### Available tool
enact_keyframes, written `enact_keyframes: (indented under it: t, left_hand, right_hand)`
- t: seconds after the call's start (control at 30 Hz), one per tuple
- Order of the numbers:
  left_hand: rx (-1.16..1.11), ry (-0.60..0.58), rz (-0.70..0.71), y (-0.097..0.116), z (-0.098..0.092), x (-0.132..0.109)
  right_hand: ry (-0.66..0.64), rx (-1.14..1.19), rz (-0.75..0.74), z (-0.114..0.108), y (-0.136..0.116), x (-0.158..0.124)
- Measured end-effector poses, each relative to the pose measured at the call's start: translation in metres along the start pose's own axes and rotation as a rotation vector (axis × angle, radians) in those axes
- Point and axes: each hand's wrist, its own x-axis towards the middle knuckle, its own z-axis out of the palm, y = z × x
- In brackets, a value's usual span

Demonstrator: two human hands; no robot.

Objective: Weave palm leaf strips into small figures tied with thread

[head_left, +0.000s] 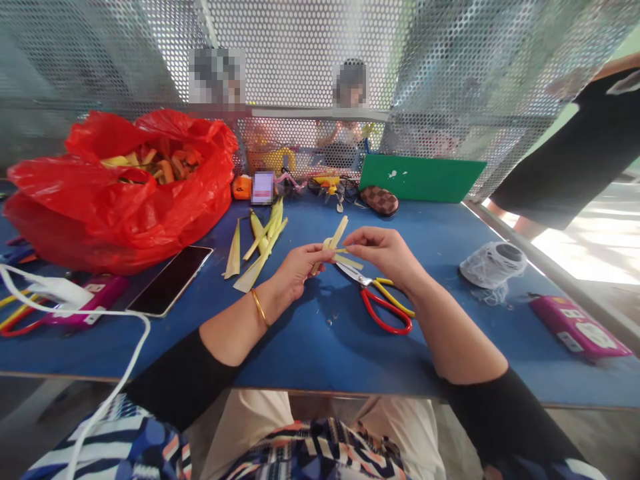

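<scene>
My left hand (303, 267), a gold bangle on its wrist, pinches several pale yellow-green leaf strips (338, 233) that cross each other above the table. My right hand (380, 252) comes in from the other side, thumb and forefinger closed at the end of one strip. Just below the hands lie scissors (383, 309) with one red and one yellow handle; the strips partly hide their blades. Left of my left hand rests a loose pile of similar leaf pieces (264, 235).
On the blue table (300, 353) stand a red plastic bag (125, 220) of plant pieces, a phone (173, 280), a thread spool (493, 265), a magenta box (577, 325), a checkered case (379, 200) and a green board (425, 178). A white cable (135, 357) hangs over the left edge. People are beyond the perforated screen.
</scene>
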Motion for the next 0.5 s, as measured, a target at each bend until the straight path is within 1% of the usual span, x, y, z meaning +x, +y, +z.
enact_keyframes:
  t: [0.07, 0.1, 0.17, 0.23, 0.3, 0.37, 0.43, 0.5]
  left_hand:
    - [-0.065, -0.021, -0.056, 0.001, -0.002, 0.000]
    - [-0.091, -0.028, -0.079, 0.001, -0.002, 0.000]
    - [-0.110, -0.034, -0.088, 0.001, -0.002, -0.001]
    - [-0.078, -0.030, -0.065, 0.001, -0.001, -0.002]
    - [-0.014, -0.012, -0.018, 0.001, 0.001, -0.004]
    - [0.052, 0.015, 0.051, 0.001, 0.003, -0.005]
    - [0.085, 0.038, 0.127, 0.000, 0.006, -0.006]
    - [0.079, 0.058, 0.172, 0.000, 0.007, -0.007]
  right_hand:
    - [-0.050, 0.176, -0.001, 0.000, -0.001, 0.000]
    - [-0.050, 0.229, -0.022, 0.001, -0.002, -0.001]
    - [0.013, 0.258, -0.101, 0.005, -0.003, -0.001]
    - [0.099, 0.231, -0.178, 0.010, -0.004, -0.002]
    - [0.121, 0.209, -0.208, 0.016, -0.002, -0.003]
    - [0.111, 0.175, -0.186, 0.021, 0.000, -0.004]
    - [0.145, 0.105, -0.146, 0.024, 0.004, -0.005]
    - [0.183, 0.037, -0.106, 0.026, 0.007, -0.005]
